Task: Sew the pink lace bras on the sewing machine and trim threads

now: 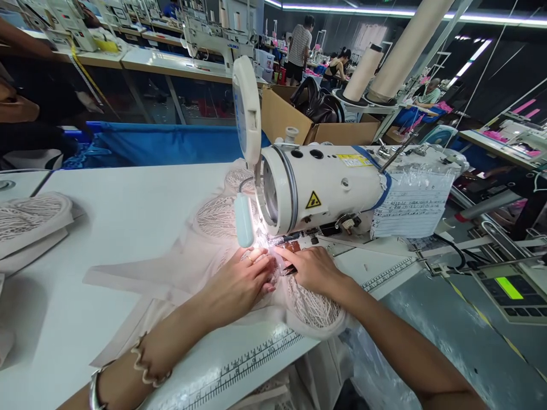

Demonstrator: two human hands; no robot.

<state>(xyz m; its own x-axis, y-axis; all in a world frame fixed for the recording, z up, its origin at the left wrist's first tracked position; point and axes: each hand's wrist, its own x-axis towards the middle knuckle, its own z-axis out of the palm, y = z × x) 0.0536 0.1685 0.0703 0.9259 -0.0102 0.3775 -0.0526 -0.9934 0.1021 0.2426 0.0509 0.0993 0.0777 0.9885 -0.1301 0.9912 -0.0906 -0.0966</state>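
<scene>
A white sewing machine (325, 185) stands over pale pink garment fabric (171, 273) with stringy, lace-like cup panels (314, 307). My left hand (239, 285) lies on the fabric left of the lit needle area, fingers curled together on the cloth. My right hand (314, 270) is on the other side, its index finger stretched toward the needle. Small dark thread snips (289, 270) stick out from under its fingers, tips toward the left hand. The needle itself is lost in the lamp's glare, and the fingertips partly hide the cloth there.
More pale pieces (34, 222) lie stacked at the table's left. A printed ruler (248, 364) runs along the front edge. Behind are a cardboard box (282, 114), a blue cloth bin (171, 145) and thread cones (363, 74). A control panel (513, 293) sits at right. Other people work farther back.
</scene>
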